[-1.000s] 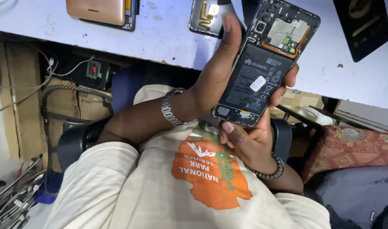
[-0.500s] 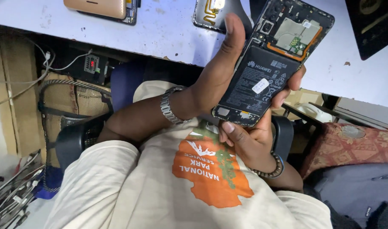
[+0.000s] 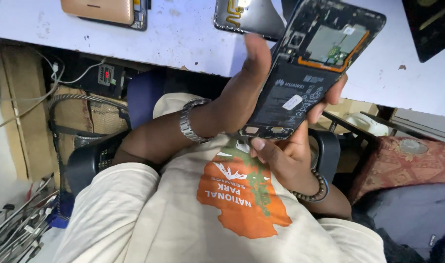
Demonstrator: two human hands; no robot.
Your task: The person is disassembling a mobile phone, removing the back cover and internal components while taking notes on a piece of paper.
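Down at the far left, a bundle of metal tools [image 3: 18,226] lay by the chair, and grey cables [image 3: 42,92] trailed under the white table [image 3: 183,39]. On the table's far edge sat a gold phone [image 3: 105,9], with a dark back cover [image 3: 246,19] further right. A silver wristwatch [image 3: 189,121] ringed the left wrist, and the left hand [image 3: 242,92] was wrapped around an opened phone [image 3: 312,63], thumb up along its left edge and fingertips curling over its right edge. That phone was held tilted above the person's chest, just near the table edge, its battery and circuit board showing. Below it, the right hand [image 3: 285,156], wearing a beaded bracelet [image 3: 314,191], touched the phone's lower end with its thumb; both hands met on the phone. Further right lay a patterned red cushion [image 3: 402,156].
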